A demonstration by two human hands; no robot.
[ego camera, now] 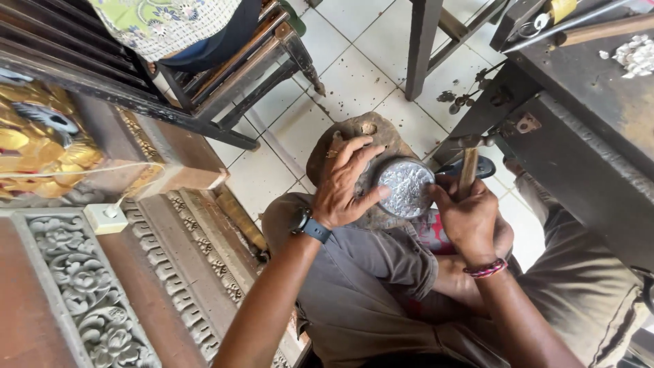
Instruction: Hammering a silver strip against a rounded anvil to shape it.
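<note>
A person sits with a rough brown block point(354, 146) resting on the lap, and on its right part lies a round silver disc point(406, 187) with a raised embossed pattern. The left hand point(346, 182) lies spread over the block, its fingers point(361, 146) open and curled loosely, the thumb tip touching the disc's left rim; it grips nothing, only presses down. A ring shows on 1 finger and a dark watch point(310, 226) sits on that wrist.

The right hand point(470, 217) is just right of the disc, closed around the wooden handle of a small hammer point(469, 163), whose metal head stands at the far end above the hand. The fingers of this hand also meet near the disc's right rim; whether they pinch a small tool there I cannot tell. A red and dark woven bracelet point(485, 268) circles the right wrist.

The person wears a grey shirt and grey trousers. On the left stands a carved wooden panel point(82, 286) with floral relief, and a gilded carving point(37, 150) is farther left. At the far side is a dark wooden chair point(231, 82) on a white tiled floor point(354, 75). To the right runs a dark, worn tabletop point(586, 88), with pale scraps point(637, 54) on its far right part
</note>
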